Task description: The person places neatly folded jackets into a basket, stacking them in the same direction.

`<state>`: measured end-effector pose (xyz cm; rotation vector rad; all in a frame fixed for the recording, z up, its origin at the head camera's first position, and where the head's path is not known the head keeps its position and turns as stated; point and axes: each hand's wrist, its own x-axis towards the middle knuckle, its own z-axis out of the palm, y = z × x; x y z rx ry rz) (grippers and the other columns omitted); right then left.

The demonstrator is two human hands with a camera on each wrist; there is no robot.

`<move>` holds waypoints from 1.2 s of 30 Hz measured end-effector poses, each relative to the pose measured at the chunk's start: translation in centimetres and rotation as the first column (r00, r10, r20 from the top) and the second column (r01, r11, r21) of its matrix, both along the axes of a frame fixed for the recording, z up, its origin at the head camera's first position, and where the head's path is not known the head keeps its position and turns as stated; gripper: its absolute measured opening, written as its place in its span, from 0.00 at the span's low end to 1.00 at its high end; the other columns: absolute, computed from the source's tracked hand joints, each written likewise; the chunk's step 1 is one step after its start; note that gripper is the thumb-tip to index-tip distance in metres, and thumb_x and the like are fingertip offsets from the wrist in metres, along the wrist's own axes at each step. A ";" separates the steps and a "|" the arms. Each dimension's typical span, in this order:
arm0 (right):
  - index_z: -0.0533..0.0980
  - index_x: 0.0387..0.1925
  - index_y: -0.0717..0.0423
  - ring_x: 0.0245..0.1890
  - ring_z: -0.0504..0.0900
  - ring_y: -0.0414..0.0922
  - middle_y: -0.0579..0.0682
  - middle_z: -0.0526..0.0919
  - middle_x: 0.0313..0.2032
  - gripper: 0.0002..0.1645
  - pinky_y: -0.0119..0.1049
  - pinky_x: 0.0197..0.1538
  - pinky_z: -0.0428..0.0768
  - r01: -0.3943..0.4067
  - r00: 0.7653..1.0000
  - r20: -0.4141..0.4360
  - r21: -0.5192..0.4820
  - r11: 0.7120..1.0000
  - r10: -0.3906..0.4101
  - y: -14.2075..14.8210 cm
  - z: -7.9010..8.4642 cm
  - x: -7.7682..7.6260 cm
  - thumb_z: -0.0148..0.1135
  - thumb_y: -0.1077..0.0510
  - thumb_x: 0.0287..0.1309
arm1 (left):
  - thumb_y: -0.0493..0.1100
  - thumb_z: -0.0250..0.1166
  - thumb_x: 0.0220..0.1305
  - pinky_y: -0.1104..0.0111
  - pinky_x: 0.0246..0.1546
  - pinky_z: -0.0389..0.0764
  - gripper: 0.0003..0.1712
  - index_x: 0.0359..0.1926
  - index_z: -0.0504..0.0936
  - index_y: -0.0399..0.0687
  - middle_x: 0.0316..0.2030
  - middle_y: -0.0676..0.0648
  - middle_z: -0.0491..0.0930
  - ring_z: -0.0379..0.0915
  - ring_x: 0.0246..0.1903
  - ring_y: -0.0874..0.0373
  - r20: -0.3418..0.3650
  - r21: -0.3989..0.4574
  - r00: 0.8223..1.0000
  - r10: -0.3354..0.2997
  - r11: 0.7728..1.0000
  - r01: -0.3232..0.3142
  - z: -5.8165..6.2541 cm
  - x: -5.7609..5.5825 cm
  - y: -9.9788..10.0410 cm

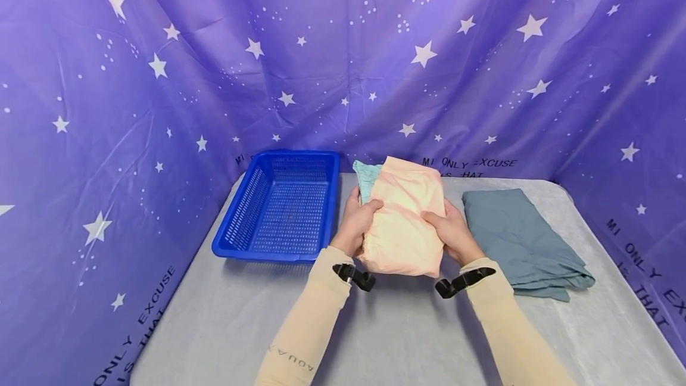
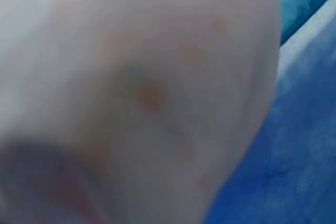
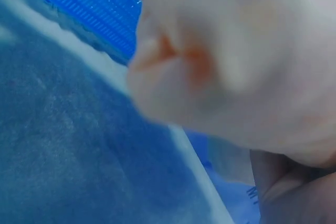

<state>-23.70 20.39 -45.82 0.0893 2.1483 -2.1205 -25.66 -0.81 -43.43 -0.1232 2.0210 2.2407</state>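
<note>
Both hands hold up a folded peach-pink cloth above the table in the head view. My left hand grips its left edge, thumb on the front and fingers behind. Opposite it, my right hand grips the right edge in the same way. A light teal cloth shows behind the upper left of the peach-pink one, mostly hidden by it. In the left wrist view, blurred pale fabric covers most of the frame. The right wrist view has the cloth close up, with part of the right hand below it.
A blue plastic basket with slotted walls stands on the grey-white table, left of the hands. To their right lies a folded grey-blue cloth. Purple star-printed curtains enclose the table at the back and sides.
</note>
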 end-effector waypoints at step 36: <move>0.53 0.79 0.56 0.43 0.83 0.35 0.63 0.69 0.68 0.40 0.30 0.45 0.85 -0.091 0.995 -0.034 -0.033 0.995 0.090 -5.1 3.7 -1.3 0.56 0.63 0.72 | 0.42 0.64 0.69 0.54 0.67 0.74 0.50 0.82 0.45 0.52 0.74 0.42 0.64 0.70 0.67 0.46 0.054 -0.066 0.997 -0.049 0.996 0.052 4.4 -0.1 -6.4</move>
